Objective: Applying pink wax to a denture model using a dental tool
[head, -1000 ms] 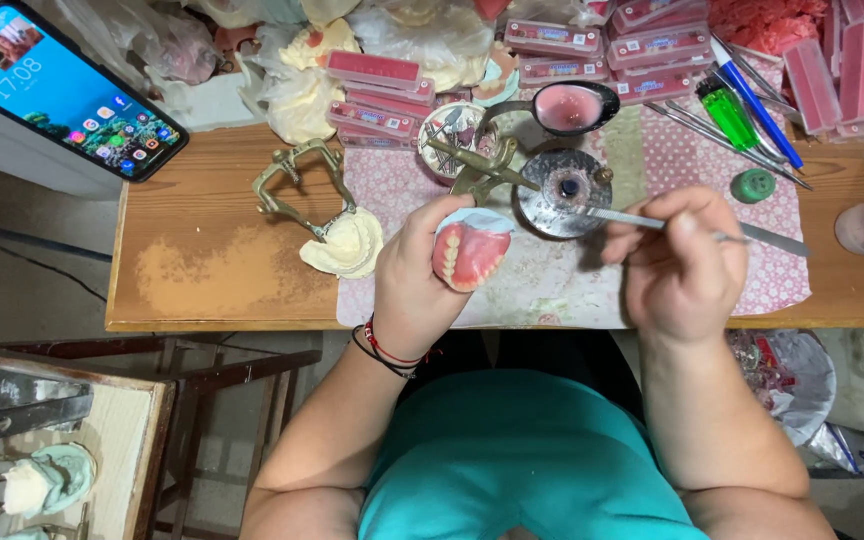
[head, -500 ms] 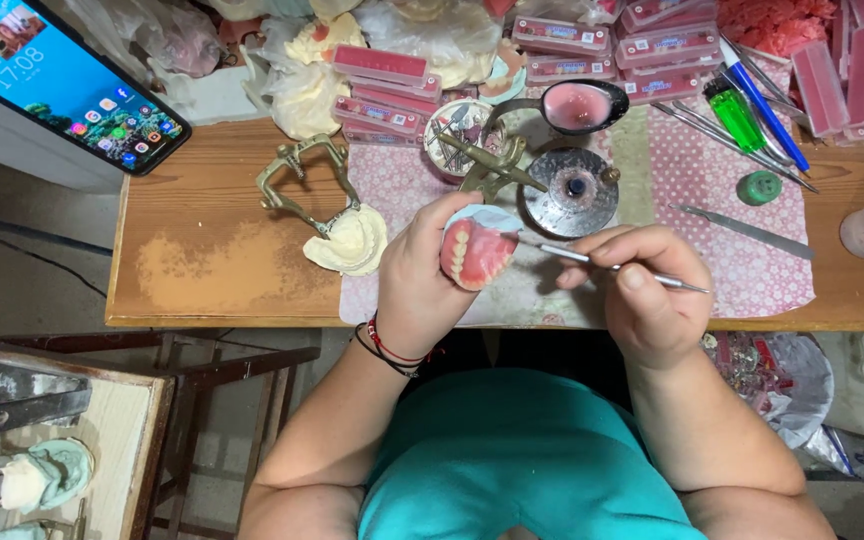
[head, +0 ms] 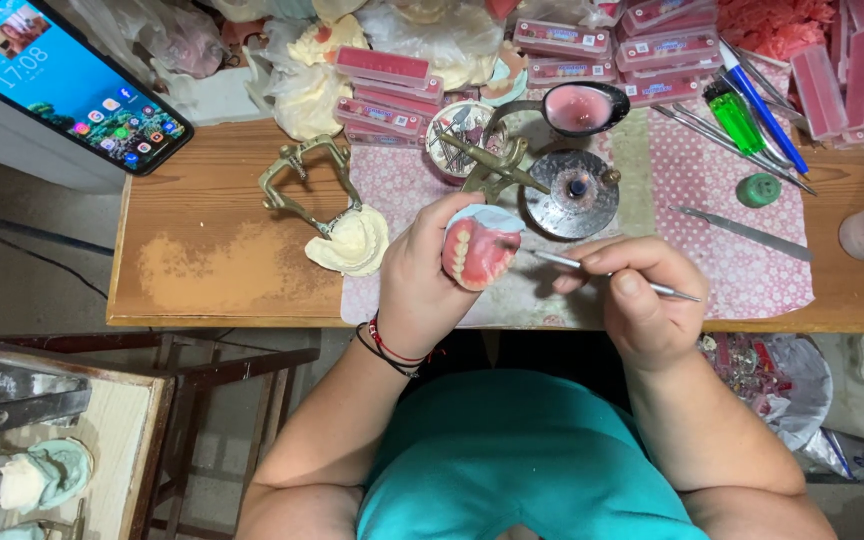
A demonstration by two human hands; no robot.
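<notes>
My left hand (head: 420,282) holds a pink wax denture with a row of white teeth (head: 478,252) just above the table's front edge. My right hand (head: 642,300) grips a thin metal carving tool (head: 562,262) like a pen, its tip touching the right side of the denture. Directly behind the denture stands a small round metal burner (head: 574,192), with a brass articulator (head: 487,162) beside it and a ladle of pink wax (head: 576,108) further back.
A second brass articulator with a cream plaster cast (head: 337,220) lies to the left on the wooden table (head: 202,260). A phone (head: 62,80) leans at far left. Pink tooth boxes (head: 672,45), a green lighter (head: 734,115), pens and a metal spatula (head: 747,232) fill the back and right.
My right hand has come back from the burner with the tool and brought its tip to the denture. The left hand keeps the denture in about the same place.
</notes>
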